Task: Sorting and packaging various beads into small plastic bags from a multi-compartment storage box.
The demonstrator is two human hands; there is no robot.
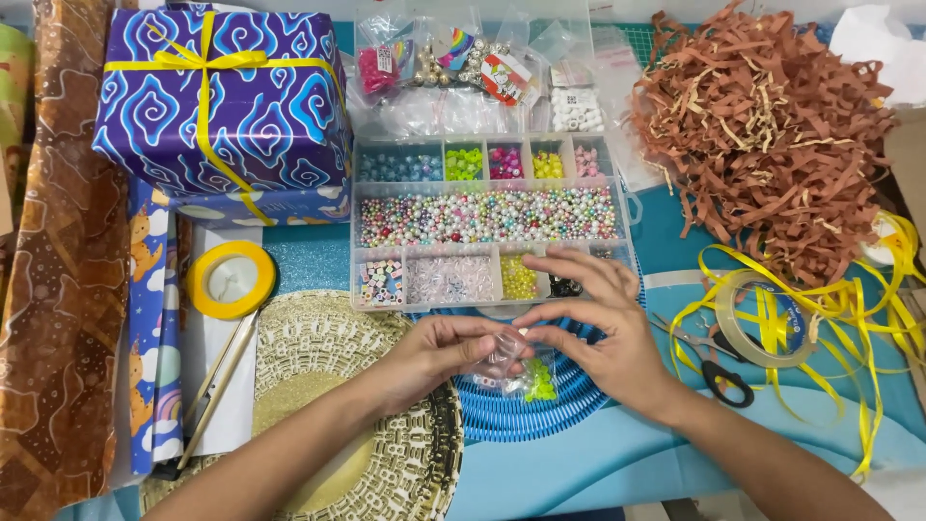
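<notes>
1. Seen from above, two bare hands meet over a crowded craft table [617, 463] with a blue cover.
2. The left hand [439, 352] pinches one edge of a small clear bag [502, 359], thumb and fingers closed on the plastic.
3. The right hand [598, 328] pinches the bag's other edge with thumb and forefinger; its other fingers spread loosely above.
4. The bag sits between the two hands, over a blue ribbed mat [521, 410]. Green beads [540, 381] show just below it; whether they lie inside the bag or under it is hard to tell.
5. Just beyond the hands stands an open clear bead box [487, 217], its compartments full of mixed coloured beads.
6. Behind the box lie small packets [453, 63] of charms and beads.
7. At far left sits a gift box [227, 106] wrapped in blue and purple paper, tied with yellow ribbon.
8. Near it lies a yellow tape roll [230, 280].
9. At right is a heap of brown shredded paper [762, 125], with loose yellow ribbon [849, 318] and scissors [714, 362] below it.
10. A woven gold mat [386, 453] lies under the left forearm.
</notes>
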